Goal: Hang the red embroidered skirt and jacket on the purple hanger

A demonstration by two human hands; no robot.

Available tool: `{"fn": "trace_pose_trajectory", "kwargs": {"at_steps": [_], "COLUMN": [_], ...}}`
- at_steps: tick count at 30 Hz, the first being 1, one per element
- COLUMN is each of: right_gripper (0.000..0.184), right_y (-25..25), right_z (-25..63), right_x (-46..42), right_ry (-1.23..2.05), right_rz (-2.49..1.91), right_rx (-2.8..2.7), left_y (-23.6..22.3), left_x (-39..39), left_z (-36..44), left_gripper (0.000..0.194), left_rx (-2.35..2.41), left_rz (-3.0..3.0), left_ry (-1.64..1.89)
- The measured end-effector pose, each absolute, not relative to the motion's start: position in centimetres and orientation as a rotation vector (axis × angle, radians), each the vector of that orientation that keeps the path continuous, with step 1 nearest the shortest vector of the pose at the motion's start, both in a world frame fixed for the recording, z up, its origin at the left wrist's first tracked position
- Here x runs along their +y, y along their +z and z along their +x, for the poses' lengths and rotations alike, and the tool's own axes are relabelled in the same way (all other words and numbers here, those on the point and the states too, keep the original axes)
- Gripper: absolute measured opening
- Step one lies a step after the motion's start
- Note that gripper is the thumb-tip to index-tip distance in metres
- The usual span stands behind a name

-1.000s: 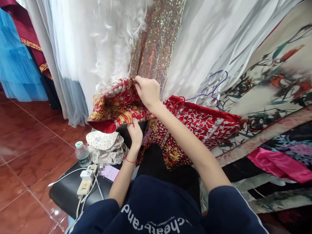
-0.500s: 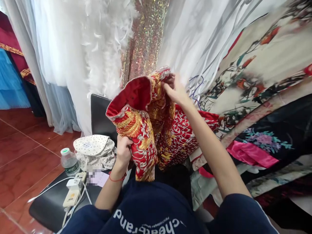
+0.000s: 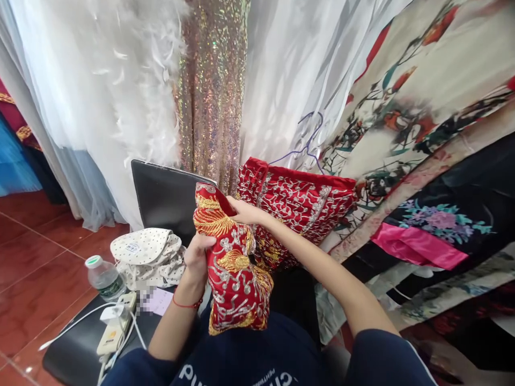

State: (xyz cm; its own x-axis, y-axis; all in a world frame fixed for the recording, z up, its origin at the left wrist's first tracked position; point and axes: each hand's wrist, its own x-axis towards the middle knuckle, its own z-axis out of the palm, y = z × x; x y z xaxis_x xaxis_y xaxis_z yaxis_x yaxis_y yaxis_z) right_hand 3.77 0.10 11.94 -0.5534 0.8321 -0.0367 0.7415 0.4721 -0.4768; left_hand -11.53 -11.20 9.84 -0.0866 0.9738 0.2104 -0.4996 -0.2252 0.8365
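Note:
A red garment with gold and silver embroidery (image 3: 233,279) hangs folded over my lap. My left hand (image 3: 198,258) grips its left edge, fingers closed on the cloth. At the top of the fold my right hand (image 3: 243,210) pinches the fabric. More of the same red embroidered cloth (image 3: 300,201) lies behind, draped toward the right under a purple wire hanger (image 3: 308,143).
A black chair (image 3: 161,198) at my left carries a white dotted bag (image 3: 147,254), a water bottle (image 3: 103,279), a power strip with cables (image 3: 115,327) and a pink paper. White feathered, sequined and floral garments hang behind and to the right. Red tile floor lies at left.
The garment has been pulled down from the raised position and folded toward my lap. My right hand dropped from high to the fold's top; the left hand kept its grip.

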Motion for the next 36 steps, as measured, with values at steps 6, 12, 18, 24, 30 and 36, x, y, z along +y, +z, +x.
{"fn": "trace_pose_trajectory", "kwargs": {"at_steps": [6, 12, 18, 24, 30, 36], "right_gripper": [0.029, 0.046, 0.050, 0.043, 0.036, 0.041], "right_y": [15.4, 19.3, 24.9, 28.3, 26.6, 26.2], "right_z": [6.4, 4.4, 4.3, 10.1, 13.2, 14.8], "right_x": [6.3, 14.2, 17.8, 18.9, 17.8, 16.6], "right_ry": [0.208, -0.110, -0.475, -0.601, -0.566, -0.692], "right_rz": [-1.717, -1.587, -1.580, -1.900, -2.101, -1.779], "right_rx": [-2.647, -2.496, -1.937, -1.794, -1.884, -1.838], "left_y": [9.6, 10.0, 10.4, 12.6, 14.4, 14.7], "left_x": [-9.6, -5.3, 0.6, 5.3, 5.8, 5.8], "left_z": [-10.5, -8.4, -8.1, -8.7, -8.4, -5.4], "left_gripper": [0.043, 0.041, 0.032, 0.016, 0.019, 0.032], "left_rx": [0.590, 0.845, 1.290, 1.644, 1.848, 1.845], "left_rz": [0.915, 1.159, 1.730, 1.911, 1.922, 2.101], "left_ry": [1.378, 1.144, 1.345, 1.451, 1.210, 1.366]}}
